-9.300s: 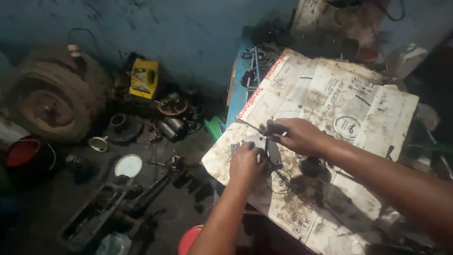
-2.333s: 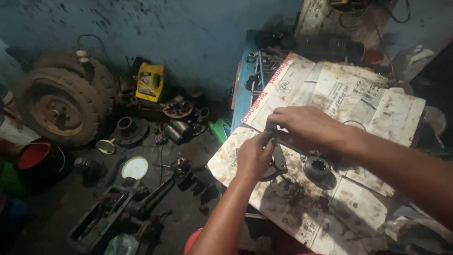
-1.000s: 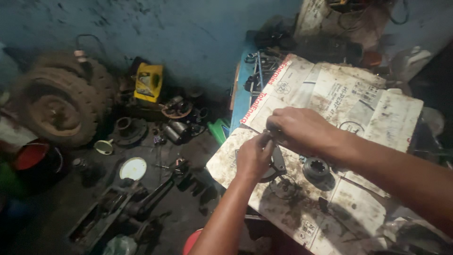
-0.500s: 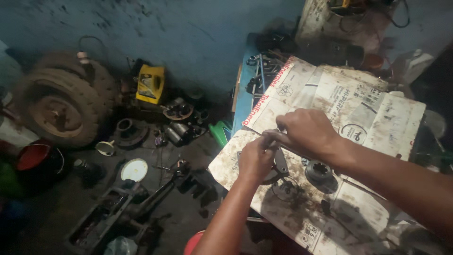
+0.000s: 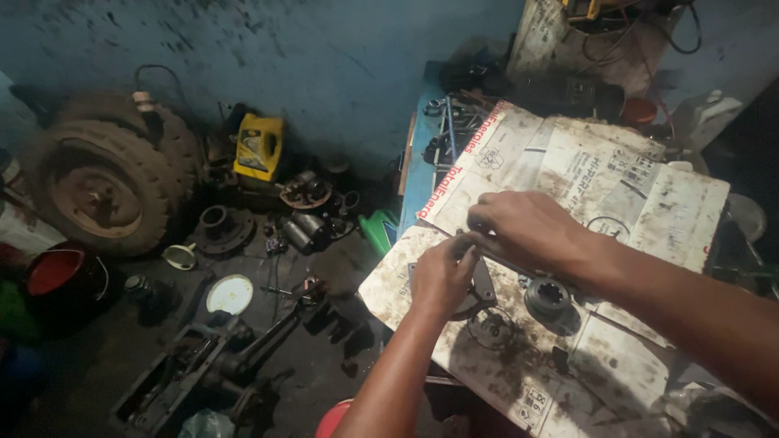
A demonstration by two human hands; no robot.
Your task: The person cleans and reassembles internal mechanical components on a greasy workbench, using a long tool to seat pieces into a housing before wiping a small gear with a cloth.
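Note:
My left hand (image 5: 442, 276) and my right hand (image 5: 523, 231) meet over a greasy metal part (image 5: 480, 285) that lies on stained cardboard sheets (image 5: 617, 186) covering a workbench. The left hand's fingers are curled on the part's near side. The right hand pinches a thin metal rod or wire (image 5: 454, 237) at the part's top; what the fingertips hold is largely hidden. A splined gear hub (image 5: 548, 296) sits just right of the hands, and a round ring-shaped part (image 5: 491, 328) lies below them.
On the dirty floor at left are a worn tyre on a wheel (image 5: 101, 186), a yellow oil can (image 5: 260, 148), a red bucket (image 5: 57, 272), a white disc (image 5: 230, 294) and several engine parts. Spanners (image 5: 442, 130) lie on the blue bench edge. Wires and boxes crowd the back right.
Both hands have stayed on the metal part, shifting slightly up the cardboard. The camera view has drifted a little; nothing was let go.

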